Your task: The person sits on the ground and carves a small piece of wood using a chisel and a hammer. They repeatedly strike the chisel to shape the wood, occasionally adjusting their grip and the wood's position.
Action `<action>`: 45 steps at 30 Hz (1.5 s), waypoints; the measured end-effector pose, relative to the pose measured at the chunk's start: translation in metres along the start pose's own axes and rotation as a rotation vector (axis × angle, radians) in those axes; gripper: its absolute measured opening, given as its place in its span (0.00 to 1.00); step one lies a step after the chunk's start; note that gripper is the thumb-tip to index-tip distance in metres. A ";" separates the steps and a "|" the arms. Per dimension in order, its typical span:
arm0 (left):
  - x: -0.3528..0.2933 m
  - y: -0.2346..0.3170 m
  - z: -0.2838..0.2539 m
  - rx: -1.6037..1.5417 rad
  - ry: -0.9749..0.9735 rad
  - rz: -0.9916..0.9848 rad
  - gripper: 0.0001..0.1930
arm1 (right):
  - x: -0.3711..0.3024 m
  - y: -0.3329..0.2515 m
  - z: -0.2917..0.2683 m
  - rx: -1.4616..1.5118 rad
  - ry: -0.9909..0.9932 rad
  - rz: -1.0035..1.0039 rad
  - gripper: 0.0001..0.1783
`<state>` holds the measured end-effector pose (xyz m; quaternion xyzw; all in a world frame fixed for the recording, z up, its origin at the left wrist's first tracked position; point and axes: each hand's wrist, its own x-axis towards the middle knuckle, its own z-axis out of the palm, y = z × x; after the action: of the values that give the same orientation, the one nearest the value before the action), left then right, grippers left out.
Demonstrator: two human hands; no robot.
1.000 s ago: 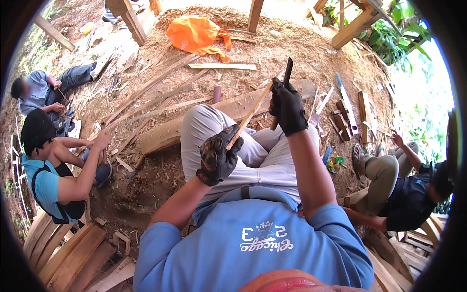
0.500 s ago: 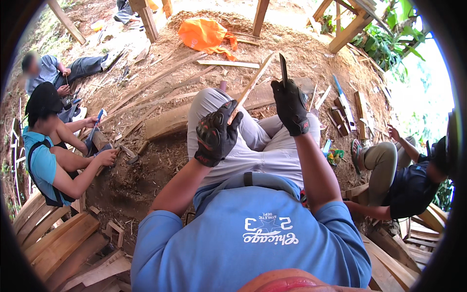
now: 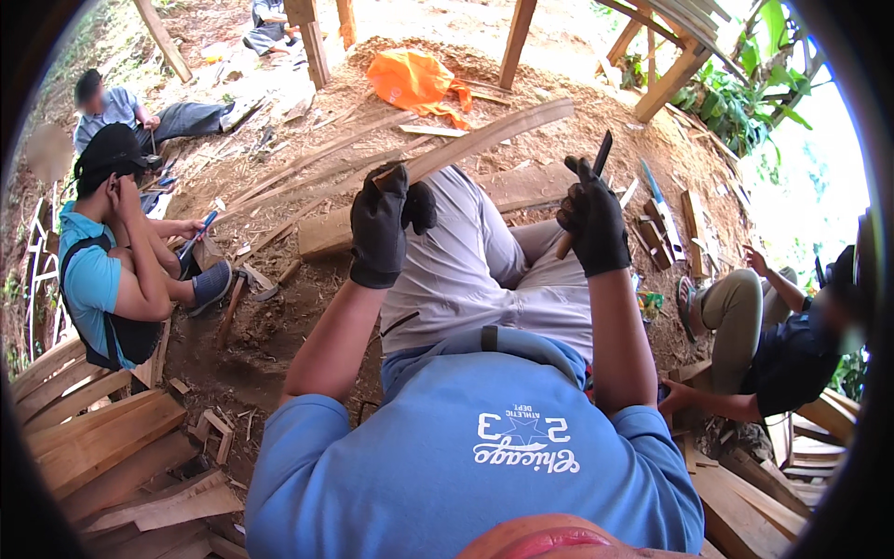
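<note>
A: What does the left hand [image 3: 380,228] have?
B: A long wooden strip [image 3: 494,138]. The hand wears a black glove and is closed round the strip's near end; the rest slants up to the right above the ground [image 3: 279,363], a broad brown face turned toward view.

A: And the right hand [image 3: 599,224]?
B: Gloved in black too, its fingers wrapped round a dark-bladed knife [image 3: 604,154]. The blade points up and slightly right out of the fist, and the brown handle pokes out below, on the left.

A: Does the blade meet the wood?
B: No, they're apart. The blade stands to the right of the strip's far end.

A: How is the person sitting?
B: Legs crossed, in pale trousers [image 3: 456,289], with one hand raised on either side and a blue shirt [image 3: 447,410] nearest the camera.

A: What lies around?
B: A thick plank [image 3: 531,186] just beyond the legs, among shavings. Farther off there's an orange bag or cloth [image 3: 410,79]; I can't tell which. On the right, a long tool with a blue end [image 3: 659,205] lies beside some short wooden blocks [image 3: 649,240].

A: Anyone near?
B: At left, a co-worker in turquoise [image 3: 88,252], one hand by the head, the other on a blue-handled tool [image 3: 209,219]. At right, another in a dark top [image 3: 782,359].
</note>
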<state>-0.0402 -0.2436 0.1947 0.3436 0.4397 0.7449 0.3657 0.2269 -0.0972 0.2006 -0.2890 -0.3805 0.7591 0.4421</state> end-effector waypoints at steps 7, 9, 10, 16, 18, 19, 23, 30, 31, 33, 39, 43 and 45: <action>0.001 0.000 -0.010 0.005 -0.019 -0.046 0.20 | 0.006 0.002 0.007 -0.043 0.067 0.032 0.23; 0.004 -0.001 -0.012 0.002 -0.031 -0.060 0.20 | 0.008 0.007 -0.001 0.028 0.023 -0.002 0.21; 0.006 -0.004 -0.013 -0.010 -0.034 -0.065 0.20 | 0.012 0.006 -0.002 -0.067 0.008 0.022 0.18; 0.023 -0.007 -0.015 -0.003 -0.040 -0.112 0.21 | 0.019 0.017 0.009 0.037 0.177 0.106 0.11; 0.029 -0.003 -0.018 0.098 -0.003 -0.125 0.20 | 0.021 0.027 0.005 -0.012 0.168 0.144 0.12; 0.033 -0.002 -0.019 0.147 0.014 -0.131 0.20 | 0.023 0.033 -0.001 -0.062 0.153 0.169 0.12; 0.051 -0.022 -0.029 0.041 0.003 -0.123 0.17 | 0.010 0.056 -0.013 -0.122 0.084 0.240 0.12; 0.081 -0.090 -0.007 -0.004 0.073 -0.241 0.09 | -0.007 0.076 -0.018 -0.111 0.187 0.370 0.16; 0.084 -0.107 -0.005 0.012 0.075 -0.224 0.10 | -0.008 0.077 -0.017 -0.120 0.204 0.375 0.16; 0.087 -0.143 0.004 -0.080 0.064 -0.285 0.10 | -0.009 0.083 -0.020 -0.108 0.213 0.429 0.14; 0.107 -0.214 0.027 -0.341 0.114 -0.788 0.12 | -0.005 0.073 -0.056 -0.094 0.294 0.416 0.22; 0.112 -0.289 0.038 -0.338 0.139 -0.984 0.14 | 0.019 0.044 -0.075 -0.817 0.360 0.229 0.20; 0.116 -0.308 0.052 -0.338 0.153 -1.087 0.14 | 0.034 0.059 -0.122 -0.721 0.331 0.073 0.15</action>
<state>0.0198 -0.0175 -0.0430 -0.0502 0.4531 0.5326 0.7131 0.2796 -0.0464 0.0812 -0.5575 -0.5358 0.5350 0.3405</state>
